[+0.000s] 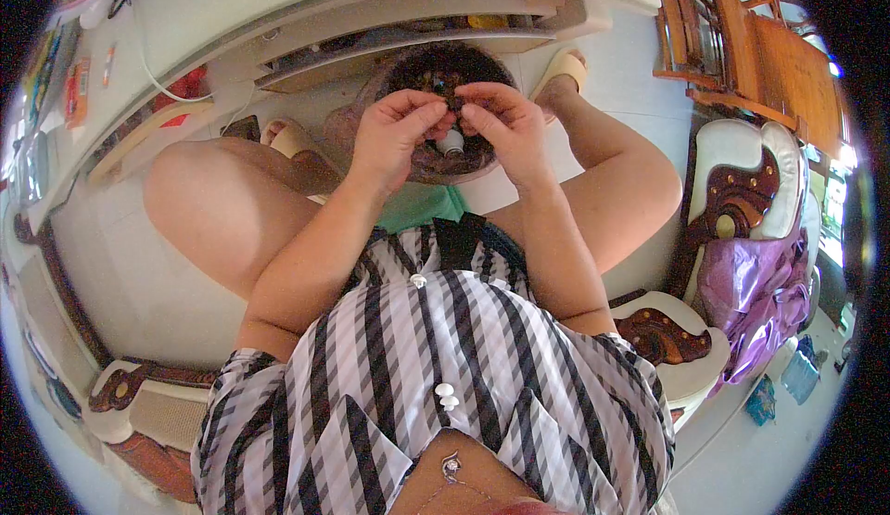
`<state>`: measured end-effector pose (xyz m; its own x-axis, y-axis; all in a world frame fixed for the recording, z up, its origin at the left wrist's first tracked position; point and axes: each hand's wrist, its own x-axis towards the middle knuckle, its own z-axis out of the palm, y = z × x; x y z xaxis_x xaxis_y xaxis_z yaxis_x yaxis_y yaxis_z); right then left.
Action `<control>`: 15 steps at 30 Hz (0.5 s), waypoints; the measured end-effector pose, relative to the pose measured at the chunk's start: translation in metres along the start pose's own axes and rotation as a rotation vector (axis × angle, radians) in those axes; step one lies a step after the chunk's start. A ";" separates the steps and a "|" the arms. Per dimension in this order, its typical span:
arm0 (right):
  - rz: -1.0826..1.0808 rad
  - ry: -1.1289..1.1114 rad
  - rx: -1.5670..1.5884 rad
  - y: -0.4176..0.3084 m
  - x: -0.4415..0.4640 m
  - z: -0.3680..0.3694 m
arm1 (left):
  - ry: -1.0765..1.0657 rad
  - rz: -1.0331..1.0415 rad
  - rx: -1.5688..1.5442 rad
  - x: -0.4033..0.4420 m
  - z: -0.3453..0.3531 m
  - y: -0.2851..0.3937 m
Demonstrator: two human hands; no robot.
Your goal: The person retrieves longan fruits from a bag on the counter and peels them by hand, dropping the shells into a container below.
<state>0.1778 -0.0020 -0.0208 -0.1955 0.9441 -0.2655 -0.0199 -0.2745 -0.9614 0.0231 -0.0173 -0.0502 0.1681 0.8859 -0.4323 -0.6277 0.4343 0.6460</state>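
Both hands are raised over a dark round bin (428, 161) that stands on the floor between my knees. My left hand (403, 130) is closed, thumb pressed to the bent fingers. Facing it, my right hand (503, 126) pinches the same way, and the fingertips of the two nearly meet. Something small and dark shows between them, too small to name. Just below the fingertips, a whitish cylindrical object (451, 142) lies in or over the bin. The bin's other contents are dark and mixed, partly hidden by my hands. Green cloth (422, 209) hangs at the near side.
A long pale table (306, 14) with an open drawer (399, 47) is beyond the bin. Wooden chairs (742, 47) stand at upper right. A carved cream armchair (732, 181) with purple fabric (756, 283) is at right. Red and orange packets (79, 93) are at far left.
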 end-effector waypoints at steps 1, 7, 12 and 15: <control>0.006 0.004 0.003 0.002 0.000 -0.001 | -0.005 -0.004 -0.004 0.000 0.000 0.000; -0.012 0.017 -0.015 0.002 -0.001 -0.001 | -0.019 0.025 0.004 0.000 0.003 -0.001; -0.067 0.021 -0.212 -0.002 -0.004 -0.001 | -0.053 0.143 0.326 -0.003 0.001 0.002; -0.146 0.043 -0.361 -0.001 -0.005 0.000 | -0.060 0.149 0.438 -0.005 0.002 0.006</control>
<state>0.1791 -0.0060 -0.0182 -0.1747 0.9774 -0.1194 0.3037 -0.0618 -0.9508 0.0198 -0.0191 -0.0433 0.1526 0.9461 -0.2856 -0.2702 0.3179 0.9088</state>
